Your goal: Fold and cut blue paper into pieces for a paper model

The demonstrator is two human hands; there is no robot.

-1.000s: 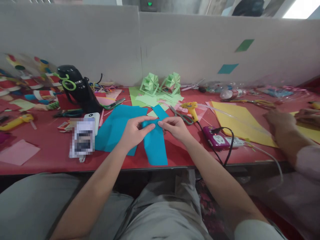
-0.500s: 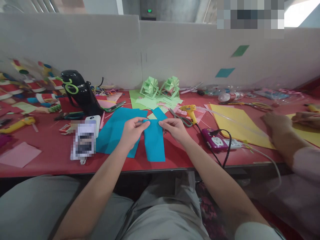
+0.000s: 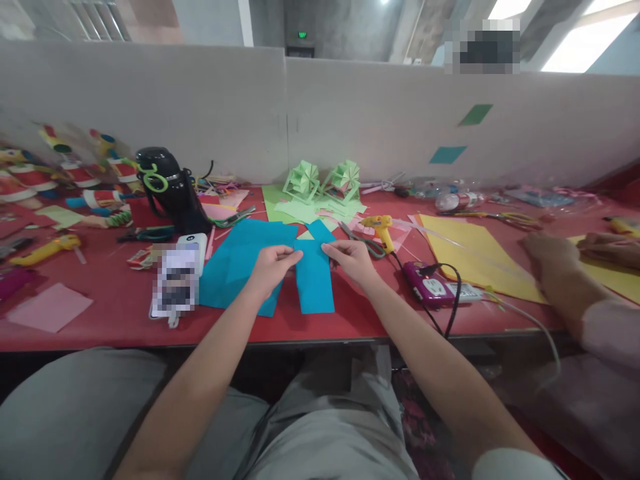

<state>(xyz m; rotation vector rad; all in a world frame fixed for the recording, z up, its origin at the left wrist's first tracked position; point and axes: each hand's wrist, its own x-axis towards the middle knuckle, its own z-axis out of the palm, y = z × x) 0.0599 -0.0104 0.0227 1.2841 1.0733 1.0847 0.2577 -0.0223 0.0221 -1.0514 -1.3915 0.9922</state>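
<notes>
A narrow strip of blue paper [image 3: 315, 283] hangs between my hands above the red table [image 3: 240, 327]. My left hand [image 3: 274, 268] pinches its upper left corner between thumb and fingers. At the upper right corner, my right hand [image 3: 353, 261] grips the same strip in a pinch. Larger blue paper sheets [image 3: 240, 260] lie partly under my left hand and forearm. Just beyond the strip is a smaller blue paper piece [image 3: 321, 231]. Scissors [image 3: 367, 245] and a yellow glue gun [image 3: 380, 230] rest past my right hand.
Two light green folded-paper models [image 3: 345, 179] stand at the back by the partition [image 3: 200, 100]. On the left are a phone [image 3: 175, 280] and a black bottle [image 3: 167, 187]. To the right lie a purple power strip [image 3: 427, 287], yellow paper [image 3: 475, 253] and another person's arm [image 3: 565, 273].
The view has tilted up slightly and shifted left. Both hands keep their pinch on the blue strip, whose lower edge now appears a little higher.
</notes>
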